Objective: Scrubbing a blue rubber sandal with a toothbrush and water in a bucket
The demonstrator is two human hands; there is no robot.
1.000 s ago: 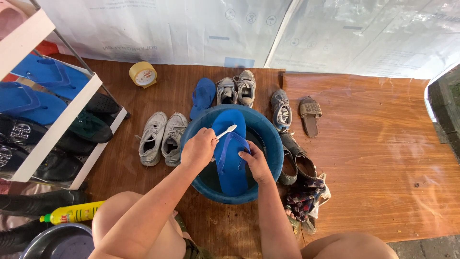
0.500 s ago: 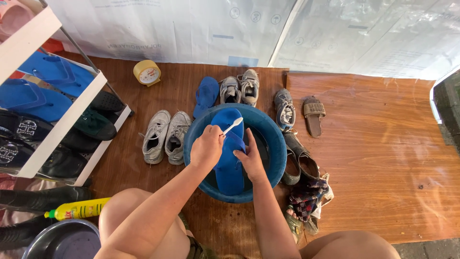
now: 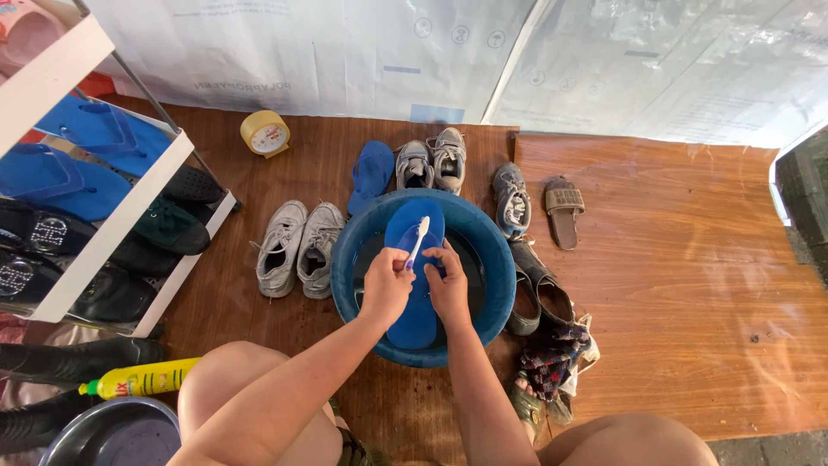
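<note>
A blue flip-flop (image 3: 414,285) is held over the blue basin (image 3: 483,237), long axis running away from the body, gripped at mid-sole by the right hand (image 3: 448,289); the left hand (image 3: 385,289), fisted around a white toothbrush (image 3: 417,242), is set just beside it, bristles toward the far end.

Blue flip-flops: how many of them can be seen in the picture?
4. One lies in the blue basin under both hands; one on the floor behind the basin; two on the white rack. More may be hidden there.
</note>
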